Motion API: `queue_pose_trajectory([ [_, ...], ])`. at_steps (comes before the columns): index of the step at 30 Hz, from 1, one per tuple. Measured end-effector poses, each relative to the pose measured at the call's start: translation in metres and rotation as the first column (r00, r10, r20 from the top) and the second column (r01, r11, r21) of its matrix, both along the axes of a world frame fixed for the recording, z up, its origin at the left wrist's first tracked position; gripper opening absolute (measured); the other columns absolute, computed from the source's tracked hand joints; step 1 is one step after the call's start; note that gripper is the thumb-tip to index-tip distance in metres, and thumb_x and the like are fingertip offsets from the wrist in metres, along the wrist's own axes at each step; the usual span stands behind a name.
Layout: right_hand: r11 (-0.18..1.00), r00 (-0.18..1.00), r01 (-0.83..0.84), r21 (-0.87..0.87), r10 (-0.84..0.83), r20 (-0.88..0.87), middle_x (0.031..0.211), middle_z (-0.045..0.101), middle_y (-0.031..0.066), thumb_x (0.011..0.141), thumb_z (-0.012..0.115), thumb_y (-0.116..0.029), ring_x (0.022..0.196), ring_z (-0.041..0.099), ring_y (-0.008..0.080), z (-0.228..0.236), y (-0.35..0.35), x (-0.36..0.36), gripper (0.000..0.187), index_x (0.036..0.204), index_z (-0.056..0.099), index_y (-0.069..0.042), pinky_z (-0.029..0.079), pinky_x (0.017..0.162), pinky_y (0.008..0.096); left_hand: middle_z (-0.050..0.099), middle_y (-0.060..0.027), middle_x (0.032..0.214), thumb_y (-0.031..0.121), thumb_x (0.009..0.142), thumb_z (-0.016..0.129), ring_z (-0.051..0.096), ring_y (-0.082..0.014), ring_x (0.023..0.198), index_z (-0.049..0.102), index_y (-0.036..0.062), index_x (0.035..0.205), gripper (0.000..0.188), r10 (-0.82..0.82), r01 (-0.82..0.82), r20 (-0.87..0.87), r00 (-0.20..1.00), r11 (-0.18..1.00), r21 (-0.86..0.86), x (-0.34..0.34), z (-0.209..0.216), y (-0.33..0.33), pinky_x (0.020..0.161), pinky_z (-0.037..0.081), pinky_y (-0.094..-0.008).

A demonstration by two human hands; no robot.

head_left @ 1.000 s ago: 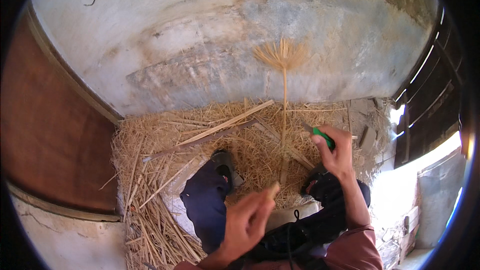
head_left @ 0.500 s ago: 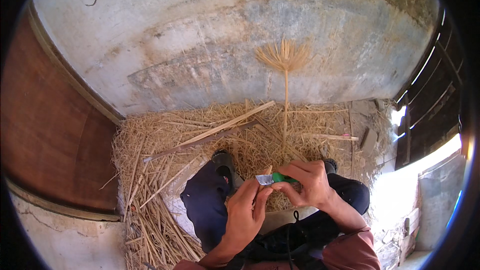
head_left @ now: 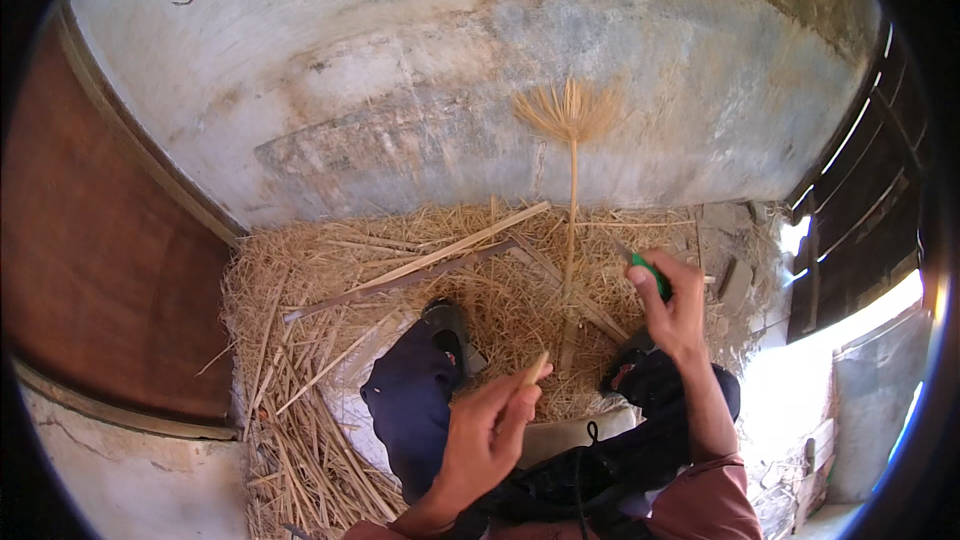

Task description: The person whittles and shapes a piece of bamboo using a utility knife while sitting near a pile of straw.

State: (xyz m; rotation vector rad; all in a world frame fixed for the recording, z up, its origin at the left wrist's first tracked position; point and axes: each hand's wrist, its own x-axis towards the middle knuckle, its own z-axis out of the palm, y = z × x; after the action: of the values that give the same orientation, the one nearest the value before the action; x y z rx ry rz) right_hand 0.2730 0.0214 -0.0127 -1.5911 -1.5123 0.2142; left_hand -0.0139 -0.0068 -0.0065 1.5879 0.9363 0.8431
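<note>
Low in the middle, my left hand (head_left: 486,436) is closed around a short pale stick (head_left: 536,368), whose tip pokes up past the fingers; the rest of it is hidden in the hand. Up and to the right, my right hand (head_left: 674,305) grips a green-handled knife (head_left: 651,274). Its thin blade points up and left, away from the stick. Between and beyond my hands, a straw broom (head_left: 572,180) stands on its long thin handle, with the fanned head upward against the wall.
Straw and shavings (head_left: 510,290) cover the floor. A long split stick (head_left: 440,262) lies across them at the left, above a heap of cut sticks (head_left: 310,460). My shoes (head_left: 448,335) rest on the straw. A brown door panel (head_left: 110,240) stands left, and a stained wall (head_left: 420,90) rises behind.
My right hand has swung up and right with the knife, so the blade has left the stick. My left hand stays nearly in place, still holding the stick.
</note>
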Motion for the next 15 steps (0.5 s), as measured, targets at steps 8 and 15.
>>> queue_pose_trajectory([
  [8,0.917,0.924,-0.379,0.124,0.383,-0.014,0.089,0.074,0.0137,0.094,0.082,-0.028,0.072,0.073,0.0338,-0.001,-0.019,-0.049,0.03,0.108,0.074,-0.003,0.057,0.063,0.0386,0.057,-0.0007,0.072,0.022,0.116,0.052,0.048,-0.0067,0.059,0.072,-0.0002,0.128,0.032,-0.078,0.114,0.153,0.985,0.962,-0.247,0.001,-0.005,0.013,0.056,0.04,-0.0262],
  [15,0.913,0.911,-0.395,0.102,0.375,0.175,0.08,0.072,0.0052,0.086,0.089,-0.032,0.058,0.068,0.0249,0.004,-0.024,-0.064,0.032,0.103,0.076,-0.007,0.051,0.049,0.0358,0.05,-0.0056,0.071,0.023,0.113,0.059,0.044,-0.0127,0.061,0.058,-0.0012,0.089,0.034,0.107,-0.109,0.025,0.994,0.986,0.124,0.014,-0.006,0.008,0.057,0.037,-0.0325],
])
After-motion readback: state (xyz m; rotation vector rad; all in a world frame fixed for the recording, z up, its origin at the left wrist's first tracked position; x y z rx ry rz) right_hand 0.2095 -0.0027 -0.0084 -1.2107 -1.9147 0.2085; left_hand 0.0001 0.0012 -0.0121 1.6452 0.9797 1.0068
